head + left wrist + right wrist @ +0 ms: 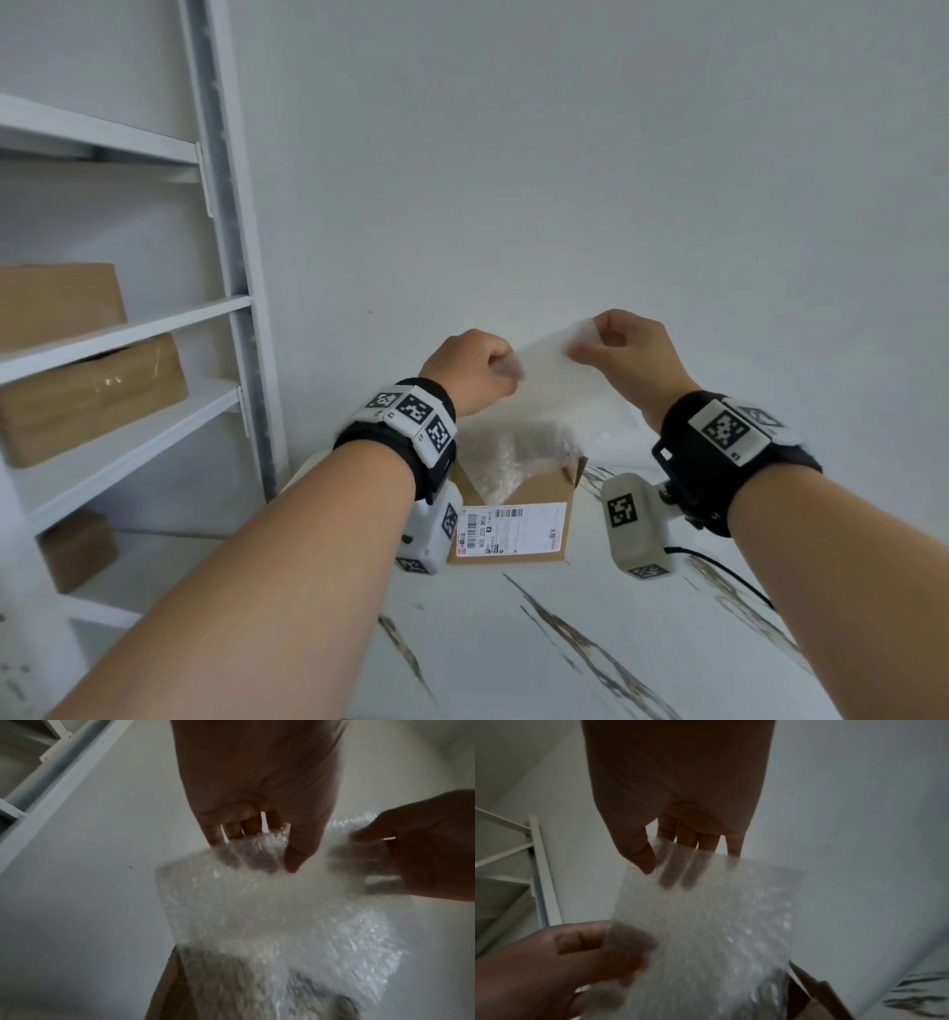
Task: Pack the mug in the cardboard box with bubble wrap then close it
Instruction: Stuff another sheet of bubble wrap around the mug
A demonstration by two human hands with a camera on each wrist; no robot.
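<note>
At the centre of the head view, the left hand (475,367) and right hand (629,349) each pinch a top corner of the bubble wrap (547,360), both grips closed on its edge. The sheet hangs into the open cardboard box (513,529) on the marbled surface (513,642). It looks light, limp and slippery, so it is best held by the corners; the mug is not visible.
</note>
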